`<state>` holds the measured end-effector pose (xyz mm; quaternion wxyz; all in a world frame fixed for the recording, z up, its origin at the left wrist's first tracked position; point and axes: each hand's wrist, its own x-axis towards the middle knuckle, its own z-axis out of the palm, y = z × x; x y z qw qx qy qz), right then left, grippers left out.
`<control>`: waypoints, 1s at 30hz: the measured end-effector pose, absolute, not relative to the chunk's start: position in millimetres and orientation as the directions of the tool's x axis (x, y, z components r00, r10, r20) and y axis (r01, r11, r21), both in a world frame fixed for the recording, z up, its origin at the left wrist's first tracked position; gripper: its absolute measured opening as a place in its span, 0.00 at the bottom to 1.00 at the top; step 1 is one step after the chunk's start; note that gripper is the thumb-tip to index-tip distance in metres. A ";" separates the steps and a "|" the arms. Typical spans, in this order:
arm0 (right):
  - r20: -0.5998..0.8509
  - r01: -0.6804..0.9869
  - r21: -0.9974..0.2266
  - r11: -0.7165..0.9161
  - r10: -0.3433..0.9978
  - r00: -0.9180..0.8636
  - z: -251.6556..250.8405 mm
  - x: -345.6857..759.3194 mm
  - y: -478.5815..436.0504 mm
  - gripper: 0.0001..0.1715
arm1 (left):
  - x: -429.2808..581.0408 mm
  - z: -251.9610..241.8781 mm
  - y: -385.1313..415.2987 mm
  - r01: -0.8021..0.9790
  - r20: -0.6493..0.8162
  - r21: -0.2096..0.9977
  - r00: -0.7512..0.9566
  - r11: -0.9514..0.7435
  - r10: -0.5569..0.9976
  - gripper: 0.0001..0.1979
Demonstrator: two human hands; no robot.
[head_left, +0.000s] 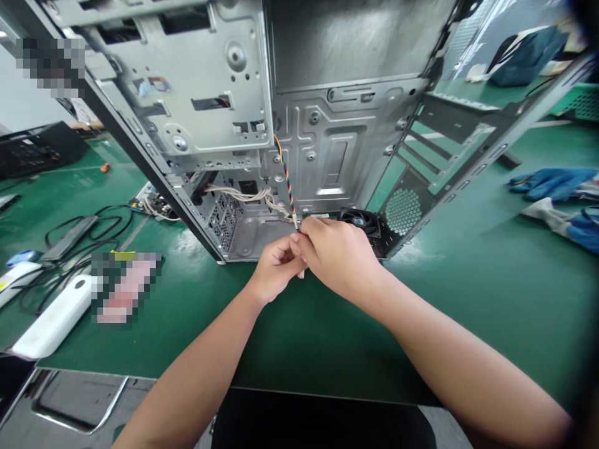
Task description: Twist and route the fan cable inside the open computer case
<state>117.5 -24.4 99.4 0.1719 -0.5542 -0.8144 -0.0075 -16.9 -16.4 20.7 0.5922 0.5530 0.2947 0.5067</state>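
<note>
An open computer case stands upright on the green table. From behind its drive cage runs a twisted multicoloured cable, pulled fairly straight down toward me. My left hand and my right hand meet at the cable's lower end, fingers pinched together around it in front of the case. What sits at the very tip is hidden by my fingers. Behind them, pale bundled wires cross the case's lower part. A black fan lies low inside, just beyond my right hand.
On the green table, left, lie a white power strip, black cables and a pixelated pink item. A black case stands farther left. Blue-and-white gloves and a green basket are at right.
</note>
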 end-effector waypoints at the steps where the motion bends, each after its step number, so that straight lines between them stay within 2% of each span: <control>1: 0.288 0.906 -0.177 0.385 0.900 -0.327 99.2 117.4 -24.2 0.14 | -17.1 20.6 -16.3 -0.275 0.211 0.954 0.317 -0.124 0.925 0.16; 30: 0.287 0.910 -0.155 0.385 0.899 -0.332 99.4 116.7 -24.6 0.14 | -19.3 17.1 -15.3 -0.256 0.201 0.960 0.341 -0.115 0.918 0.16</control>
